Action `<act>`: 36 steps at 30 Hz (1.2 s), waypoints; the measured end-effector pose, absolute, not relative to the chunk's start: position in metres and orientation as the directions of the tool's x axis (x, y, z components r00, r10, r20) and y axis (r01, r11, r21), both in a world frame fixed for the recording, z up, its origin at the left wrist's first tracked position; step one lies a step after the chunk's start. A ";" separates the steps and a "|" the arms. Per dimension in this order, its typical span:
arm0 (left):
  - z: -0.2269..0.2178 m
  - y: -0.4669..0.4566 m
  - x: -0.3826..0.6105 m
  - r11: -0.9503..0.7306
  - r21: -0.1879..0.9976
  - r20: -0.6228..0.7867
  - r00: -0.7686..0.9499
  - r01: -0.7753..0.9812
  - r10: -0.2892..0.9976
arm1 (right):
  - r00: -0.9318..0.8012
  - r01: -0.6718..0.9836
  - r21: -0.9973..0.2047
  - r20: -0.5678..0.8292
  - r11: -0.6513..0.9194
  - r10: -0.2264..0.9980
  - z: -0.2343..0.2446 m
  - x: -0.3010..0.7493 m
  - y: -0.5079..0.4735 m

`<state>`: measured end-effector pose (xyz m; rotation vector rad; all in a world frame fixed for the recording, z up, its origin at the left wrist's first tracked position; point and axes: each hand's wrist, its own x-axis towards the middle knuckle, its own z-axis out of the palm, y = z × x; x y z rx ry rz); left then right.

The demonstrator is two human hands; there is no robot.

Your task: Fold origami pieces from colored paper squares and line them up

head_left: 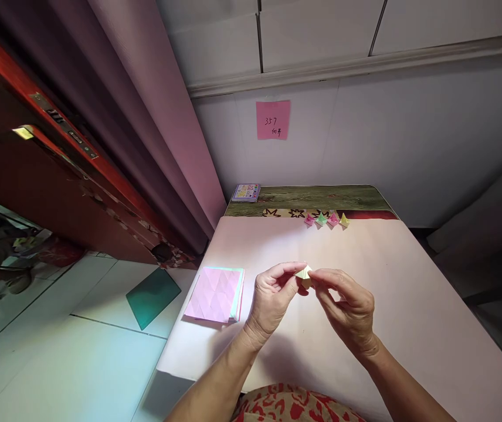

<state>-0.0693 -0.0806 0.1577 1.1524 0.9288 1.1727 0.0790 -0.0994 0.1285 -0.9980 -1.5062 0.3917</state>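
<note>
A small pale yellow folded paper piece is held up over the middle of the table, pinched from both sides. My left hand grips its left side between thumb and fingers. At its right side, the fingertips of my right hand are closed on it as well. Fingers hide part of its lower edge. To the left of my left hand lies a stack of square origami paper, a pink patterned sheet on top. Beyond my hands, several small folded paper pieces in pink, green and yellow stand in a row.
The table has a pale pink cover, with a green wood-grain strip at its far end. A small pack lies at the far left corner. A pink note hangs on the wall. Left are a curtain and a green sheet on the floor.
</note>
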 end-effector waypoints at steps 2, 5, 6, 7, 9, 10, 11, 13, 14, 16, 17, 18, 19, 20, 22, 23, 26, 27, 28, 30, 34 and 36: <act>0.158 -0.079 -0.072 0.061 0.967 -0.008 0.209 -0.249 0.978 | 0.108 0.287 -0.798 0.576 0.530 0.810 0.127 0.080 -0.099; 0.156 -0.078 -0.075 0.110 0.958 -0.036 0.270 -0.265 0.962 | 0.124 0.182 -0.878 0.467 0.443 0.875 0.123 0.083 -0.096; 0.155 -0.079 -0.077 0.120 0.958 -0.043 0.285 -0.260 0.958 | 0.122 0.147 -0.902 0.425 0.407 0.897 0.123 0.084 -0.095; 0.155 -0.079 -0.077 0.128 0.960 -0.050 0.293 -0.251 0.955 | 0.115 0.113 -0.922 0.383 0.371 0.917 0.123 0.085 -0.094; 0.155 -0.079 -0.079 0.140 0.965 -0.072 0.289 -0.221 0.955 | 0.086 0.060 -0.946 0.321 0.317 0.943 0.124 0.088 -0.093; 0.155 -0.079 -0.079 0.144 0.969 -0.083 0.279 -0.203 0.957 | 0.071 0.043 -0.952 0.307 0.304 0.949 0.126 0.089 -0.093; 0.156 -0.080 -0.079 0.147 0.971 -0.092 0.273 -0.188 0.957 | 0.058 0.029 -0.954 0.298 0.297 0.953 0.127 0.090 -0.094; 0.157 -0.079 -0.078 0.137 0.975 -0.086 0.269 -0.176 0.959 | 0.040 0.001 -0.961 0.278 0.278 0.960 0.130 0.090 -0.095; 0.157 -0.079 -0.077 0.123 0.977 -0.073 0.266 -0.177 0.961 | 0.033 -0.015 -0.966 0.257 0.258 0.966 0.130 0.090 -0.095; 0.157 -0.078 -0.076 0.094 0.981 -0.048 0.255 -0.172 0.966 | 0.029 -0.051 -0.978 0.200 0.201 0.979 0.131 0.088 -0.096; 0.157 -0.078 -0.076 0.082 0.984 -0.042 0.243 -0.160 0.969 | 0.035 -0.065 -0.983 0.169 0.171 0.985 0.131 0.087 -0.096; 0.157 -0.078 -0.076 0.073 0.987 -0.039 0.228 -0.142 0.973 | 0.043 -0.078 -0.987 0.138 0.142 0.989 0.131 0.086 -0.096; 0.156 -0.078 -0.075 0.066 0.990 -0.039 0.213 -0.121 0.976 | 0.050 -0.091 -0.989 0.109 0.113 0.993 0.131 0.085 -0.096; 0.156 -0.077 -0.075 0.061 0.993 -0.040 0.198 -0.101 0.979 | 0.052 -0.103 -0.991 0.079 0.084 0.996 0.131 0.085 -0.095; 0.157 -0.078 -0.075 0.058 0.996 -0.046 0.176 -0.067 0.983 | 0.036 -0.129 -0.991 0.019 0.023 0.999 0.133 0.084 -0.095; 0.157 -0.078 -0.076 0.066 0.996 -0.055 0.174 -0.057 0.983 | 0.019 -0.143 -0.990 -0.008 -0.005 1.000 0.133 0.084 -0.094; 0.159 -0.078 -0.076 0.136 0.989 -0.119 0.217 -0.065 0.969 | -0.049 -0.175 -0.983 -0.046 -0.054 0.998 0.136 0.084 -0.094; 0.159 -0.078 -0.077 0.163 0.984 -0.142 0.235 -0.075 0.962 | -0.075 -0.184 -0.981 -0.052 -0.065 0.996 0.137 0.084 -0.095; 0.159 -0.077 -0.077 0.187 0.979 -0.162 0.246 -0.085 0.956 | -0.101 -0.189 -0.979 -0.059 -0.077 0.993 0.138 0.084 -0.095; 0.159 -0.076 -0.078 0.216 0.972 -0.187 0.248 -0.093 0.950 | -0.130 -0.189 -0.976 -0.083 -0.107 0.988 0.138 0.084 -0.094; 0.158 -0.075 -0.078 0.230 0.964 -0.197 0.229 -0.130 0.953 | -0.081 -0.183 -0.974 -0.117 -0.130 0.990 0.137 0.084 -0.094; 0.157 -0.076 -0.077 0.240 0.956 -0.198 0.233 -0.169 0.952 | -0.024 -0.194 -0.975 -0.104 -0.107 0.994 0.136 0.083 -0.094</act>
